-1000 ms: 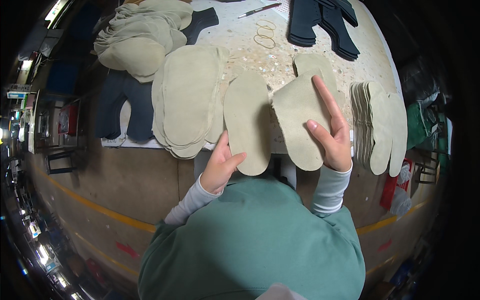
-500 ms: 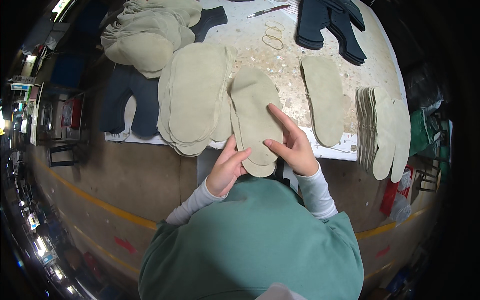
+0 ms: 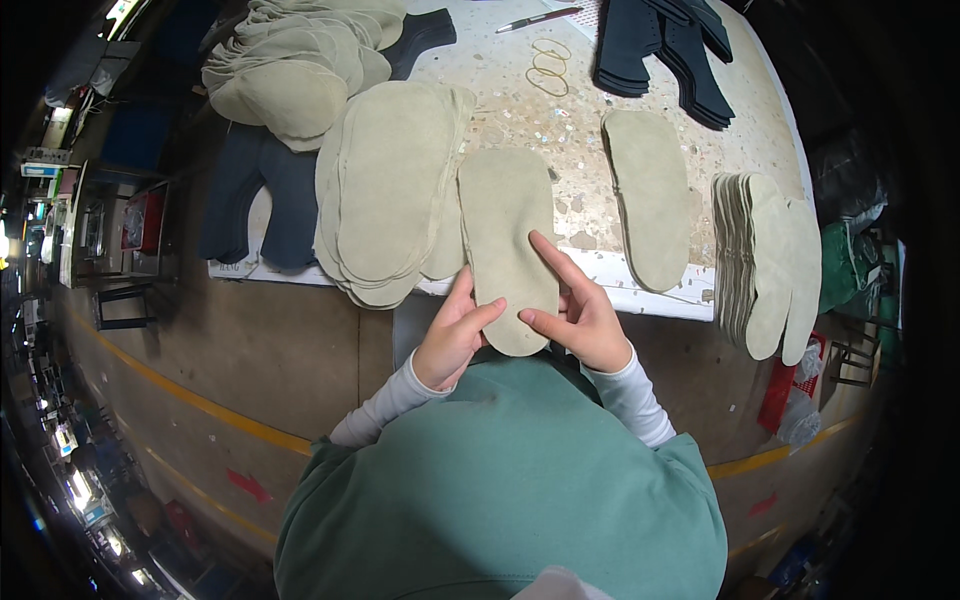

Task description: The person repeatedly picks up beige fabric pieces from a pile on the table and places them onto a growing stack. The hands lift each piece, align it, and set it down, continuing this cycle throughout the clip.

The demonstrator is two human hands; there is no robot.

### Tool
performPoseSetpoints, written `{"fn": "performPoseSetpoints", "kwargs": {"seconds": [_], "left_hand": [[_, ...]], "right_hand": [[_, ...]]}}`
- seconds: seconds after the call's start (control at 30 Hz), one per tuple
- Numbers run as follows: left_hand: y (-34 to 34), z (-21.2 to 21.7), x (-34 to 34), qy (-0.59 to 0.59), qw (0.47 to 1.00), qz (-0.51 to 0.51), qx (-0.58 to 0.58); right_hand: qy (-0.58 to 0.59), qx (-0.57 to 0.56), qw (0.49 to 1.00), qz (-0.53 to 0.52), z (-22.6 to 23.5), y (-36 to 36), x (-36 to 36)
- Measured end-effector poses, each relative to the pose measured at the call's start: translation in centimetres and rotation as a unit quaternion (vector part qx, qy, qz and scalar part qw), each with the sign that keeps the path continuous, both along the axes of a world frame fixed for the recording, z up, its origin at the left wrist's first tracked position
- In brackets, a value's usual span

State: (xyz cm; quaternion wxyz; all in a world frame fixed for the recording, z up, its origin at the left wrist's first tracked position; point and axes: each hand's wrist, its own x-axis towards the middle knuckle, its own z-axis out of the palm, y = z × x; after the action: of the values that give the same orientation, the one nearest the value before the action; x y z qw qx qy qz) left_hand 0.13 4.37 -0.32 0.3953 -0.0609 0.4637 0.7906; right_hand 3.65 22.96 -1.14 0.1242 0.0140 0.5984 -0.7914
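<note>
Insole piece (image 3: 505,240), beige suede, lies on the table edge (image 3: 640,297) between our hands. Left of our grip: beige insole stack (image 3: 385,190). Left hand (image 3: 450,340) pinches its lower left edge, thumb probably underneath. Right hand (image 3: 580,315) rests spread fingers on its lower right. Further right: single insole (image 3: 655,195), then fanned stack (image 3: 765,260).
</note>
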Motion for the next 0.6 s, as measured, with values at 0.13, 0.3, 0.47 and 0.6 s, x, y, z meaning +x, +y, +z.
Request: {"fn": "performPoseSetpoints", "kwargs": {"seconds": [0.13, 0.3, 0.47, 0.6], "left_hand": [[0.0, -0.4, 0.0, 0.0, 1.0, 0.008, 0.013], [0.5, -0.5, 0.2, -0.016, 0.996, -0.079, 0.025], [0.8, -0.5, 0.0, 0.06, 0.967, -0.246, 0.039], [0.7, -0.9, -0.6, 0.099, 0.975, -0.197, -0.029]], "right_hand": [[0.071, 0.214, 0.974, -0.018, 0.1, 1.2, -0.1], [-0.076, 0.145, 0.98, -0.116, 0.2, 2.7, -1.4], [0.193, 0.342, 0.918, -0.047, 1.4, 3.3, -3.0], [0.221, 0.408, 0.885, -0.037, 3.6, 6.0, -4.0]]}}
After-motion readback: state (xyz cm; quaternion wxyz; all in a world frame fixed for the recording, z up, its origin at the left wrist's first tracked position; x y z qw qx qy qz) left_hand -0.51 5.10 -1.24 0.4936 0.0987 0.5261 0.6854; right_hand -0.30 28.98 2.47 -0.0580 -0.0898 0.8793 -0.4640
